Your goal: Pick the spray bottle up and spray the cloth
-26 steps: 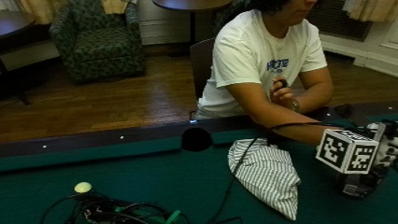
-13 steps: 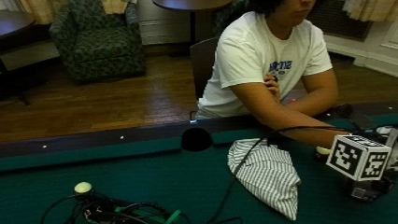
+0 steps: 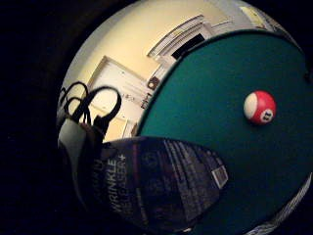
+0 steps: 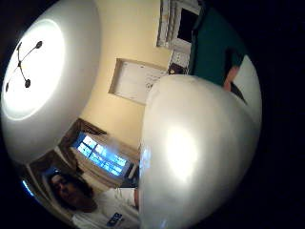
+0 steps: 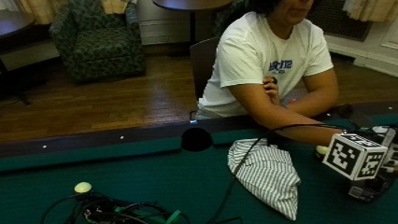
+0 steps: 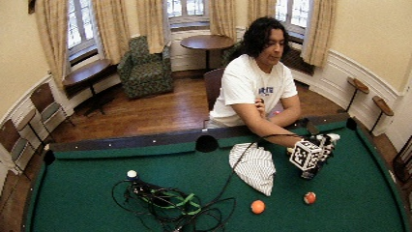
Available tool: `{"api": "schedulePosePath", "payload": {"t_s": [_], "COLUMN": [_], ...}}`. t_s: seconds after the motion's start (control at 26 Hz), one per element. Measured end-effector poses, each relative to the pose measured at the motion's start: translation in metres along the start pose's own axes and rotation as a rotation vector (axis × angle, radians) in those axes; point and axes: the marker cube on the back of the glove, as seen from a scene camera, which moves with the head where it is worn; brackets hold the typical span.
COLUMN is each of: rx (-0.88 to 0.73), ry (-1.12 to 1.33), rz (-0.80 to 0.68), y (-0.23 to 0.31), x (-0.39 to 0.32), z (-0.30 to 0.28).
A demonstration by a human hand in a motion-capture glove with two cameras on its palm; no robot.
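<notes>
**Change:** since half a second ago the gloved right hand [image 5: 380,170] and the spray bottle [image 5: 384,135] it carries have shifted a little back toward the cloth [image 5: 267,173]. The cloth itself lies as before.

**Spray bottle:** it has a white plastic head and a clear base, and stands tilted in the wide outside view. It is at the person's far right, beside the cloth but apart from it. The little-finger-side palm view shows a dark, glossy printed label [image 3: 161,186] reading "WRINKLE RELEASER+". The thumb-side palm view is largely filled by a smooth, rounded white surface [image 4: 200,157] with a soft sheen.

**Right hand:** the fingers are closed round the bottle and mostly hidden from the outside views.

**Cloth:** thin white fabric with fine dark stripes, crumpled into a rough wedge that tapers to a point. It lies flat on the surface [image 5: 155,172].

**Surface:** green felt with a dark rail and a round black pocket [image 5: 197,139].

**Other items on the felt:**
- a red-and-white striped ball [image 3: 259,107]
- an orange ball [image 6: 257,206]
- a pale ball [image 5: 82,187]
- a tangle of black cables [image 5: 118,212]
</notes>
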Motion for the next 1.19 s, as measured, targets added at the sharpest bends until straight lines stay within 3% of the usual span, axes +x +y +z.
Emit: {"api": "schedulePosePath", "payload": {"t_s": [0.42, 0.89, 1.19], "rx": [-0.114, -0.167, -0.188], "ry": [-0.003, 0.548, 0.715], "rz": [0.057, -0.061, -0.101], "y": [0.018, 0.057, 0.095], "x": [0.017, 0.027, 0.010], "z": [-0.008, -0.084, -0.145]}}
